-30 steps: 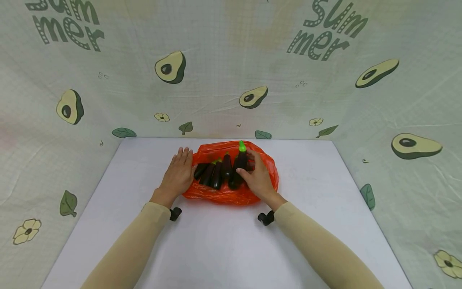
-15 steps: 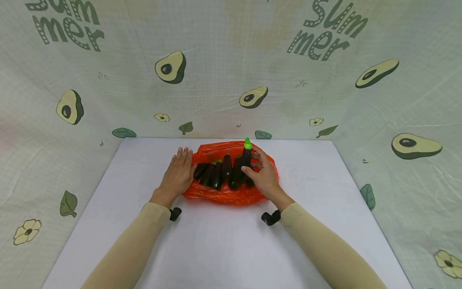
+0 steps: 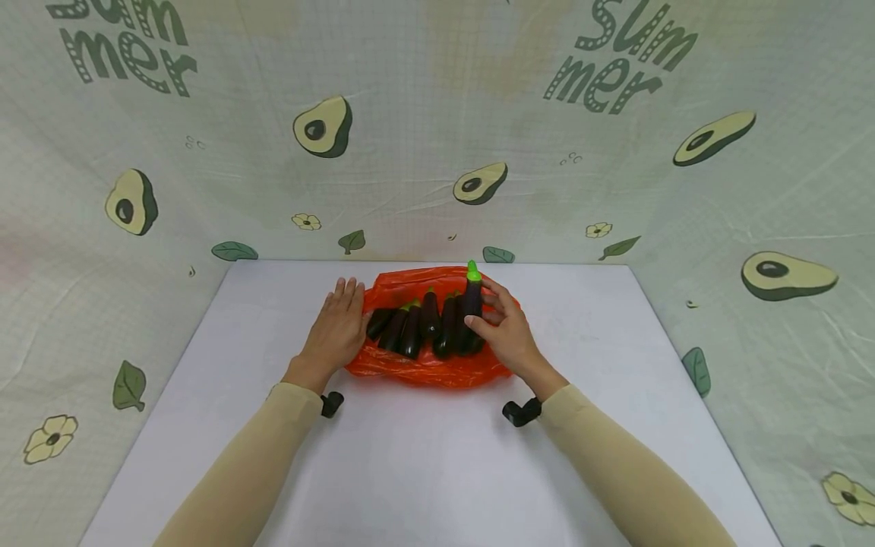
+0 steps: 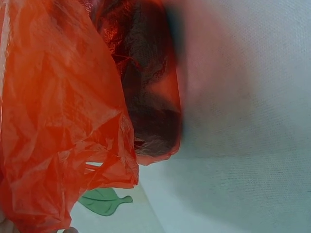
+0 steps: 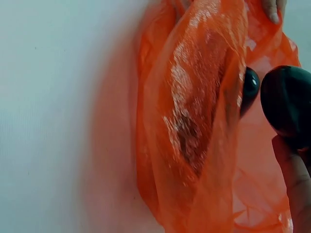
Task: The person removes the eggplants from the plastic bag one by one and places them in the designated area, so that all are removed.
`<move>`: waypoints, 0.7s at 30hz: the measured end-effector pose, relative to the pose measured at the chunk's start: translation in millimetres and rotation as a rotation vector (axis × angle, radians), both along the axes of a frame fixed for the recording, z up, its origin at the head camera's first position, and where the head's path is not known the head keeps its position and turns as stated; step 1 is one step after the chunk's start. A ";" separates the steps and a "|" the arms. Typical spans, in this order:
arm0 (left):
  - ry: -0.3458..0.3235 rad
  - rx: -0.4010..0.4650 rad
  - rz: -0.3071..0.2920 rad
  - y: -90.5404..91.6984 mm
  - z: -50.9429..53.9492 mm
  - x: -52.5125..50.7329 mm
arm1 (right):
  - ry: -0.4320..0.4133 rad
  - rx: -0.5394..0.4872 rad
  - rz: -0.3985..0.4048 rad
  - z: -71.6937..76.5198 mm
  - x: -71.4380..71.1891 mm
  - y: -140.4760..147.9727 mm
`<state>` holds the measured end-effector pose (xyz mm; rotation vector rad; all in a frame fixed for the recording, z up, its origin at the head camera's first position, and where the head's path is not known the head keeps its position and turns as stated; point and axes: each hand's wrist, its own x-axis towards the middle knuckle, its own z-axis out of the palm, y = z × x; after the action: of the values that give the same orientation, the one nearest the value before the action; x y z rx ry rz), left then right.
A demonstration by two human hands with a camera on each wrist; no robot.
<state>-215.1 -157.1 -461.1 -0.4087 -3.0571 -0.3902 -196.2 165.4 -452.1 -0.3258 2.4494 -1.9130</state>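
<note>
Right hand (image 3: 507,328) is gripping a dark purple, elongated, green-capped eggplant (image 3: 473,300) at the right part of an open red plastic bag (image 3: 410,372). Left hand (image 3: 335,332), fingers straight, is touching the bag's left side. Other glossy dark eggplants (image 3: 411,336) are lying inside. Bag is sitting toward the white worktop (image 3: 424,471)'s far edge.

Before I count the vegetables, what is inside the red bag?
Several dark eggplants lie side by side in the red bag; its bottom and anything beneath them are covered.
</note>
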 end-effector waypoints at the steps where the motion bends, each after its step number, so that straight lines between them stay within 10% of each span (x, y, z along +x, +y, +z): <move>1: 0.000 0.000 0.000 0.0 -0.2 -0.1 | 0.003 0.011 -0.007 0.4 0.3 1.5; 21: -0.012 0.016 -0.001 -1.5 1.3 -2.1 | -0.017 0.139 -0.123 11.6 -0.2 39.7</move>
<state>-217.2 -158.7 -459.8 -0.4089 -3.0634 -0.4189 -196.4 205.1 -440.5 -0.1584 2.6315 -1.7654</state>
